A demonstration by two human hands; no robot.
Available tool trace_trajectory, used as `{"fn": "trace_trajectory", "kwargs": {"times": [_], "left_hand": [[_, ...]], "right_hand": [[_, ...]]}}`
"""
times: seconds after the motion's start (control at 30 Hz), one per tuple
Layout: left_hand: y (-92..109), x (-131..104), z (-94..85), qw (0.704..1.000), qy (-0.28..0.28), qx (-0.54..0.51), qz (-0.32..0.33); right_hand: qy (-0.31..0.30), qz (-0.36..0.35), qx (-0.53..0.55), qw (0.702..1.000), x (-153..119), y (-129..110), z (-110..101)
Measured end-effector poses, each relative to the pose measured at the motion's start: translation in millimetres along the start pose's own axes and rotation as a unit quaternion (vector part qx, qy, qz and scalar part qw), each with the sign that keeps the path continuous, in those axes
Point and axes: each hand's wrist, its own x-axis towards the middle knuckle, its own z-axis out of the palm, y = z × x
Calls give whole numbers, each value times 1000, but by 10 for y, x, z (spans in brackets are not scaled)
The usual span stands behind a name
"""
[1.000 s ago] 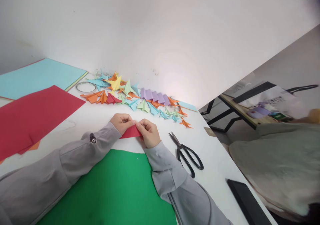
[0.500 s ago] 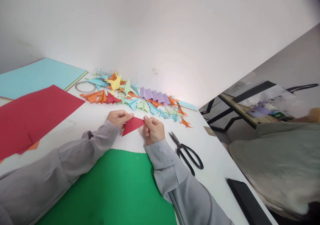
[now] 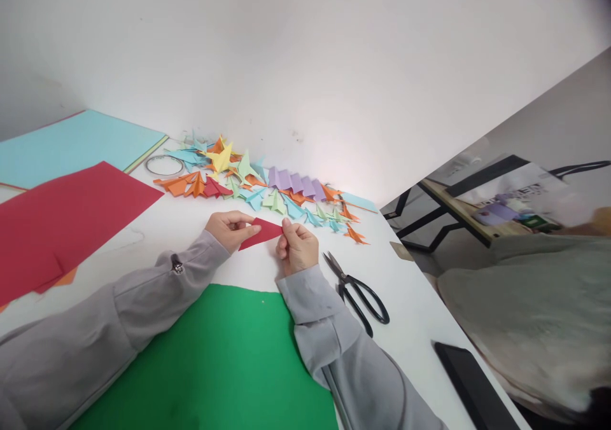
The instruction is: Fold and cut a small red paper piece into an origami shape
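A small folded piece of red paper point(image 3: 261, 232) is held between both hands above the white table. My left hand point(image 3: 232, 229) pinches its left part between thumb and fingers. At its right corner my right hand point(image 3: 296, 247) grips the tip, fingers curled. Behind the hands lies a row of folded paper shapes point(image 3: 274, 201) in orange, blue, green, yellow and red, with a pleated purple strip point(image 3: 296, 184) among them. Black-handled scissors point(image 3: 356, 290) lie partly open to the right of my right hand.
Green sheet point(image 3: 224, 360) under my forearms; large red sheet point(image 3: 71, 220) and blue sheets point(image 3: 81, 147) at left; a ring point(image 3: 164, 165) near the wall. A black phone-like object point(image 3: 472, 385) lies at the table's right edge. Beyond are greenish fabric point(image 3: 520, 315) and a bag point(image 3: 520, 185).
The red paper looks smaller and narrower, its lower point higher than before. My right hand has shifted slightly right, and my left thumb lies further over the paper.
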Motion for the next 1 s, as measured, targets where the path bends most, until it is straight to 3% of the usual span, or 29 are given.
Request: {"fn": "trace_trajectory", "kwargs": {"times": [0.17,0.3,0.57,0.77,0.87,1.0], "left_hand": [[116,-27,-12,997,-22,-1,-67],[165,-18,-17,990,-38,-80,-106],[110,-18,6,991,-16,-85,-98],[26,-41,10,994,-57,-77,-50],[33,-44,0,991,-97,-55,-74],[87,-36,-4,984,-108,-57,-130]], "right_hand": [[-3,35,-1,999,1,-22,-6],[-20,25,10,999,2,-4,-4],[-36,16,-28,999,-24,11,-2],[-77,24,-42,996,-44,-5,27],[-111,11,-76,991,-74,-14,52],[-128,1,-90,988,-88,-4,52]]}}
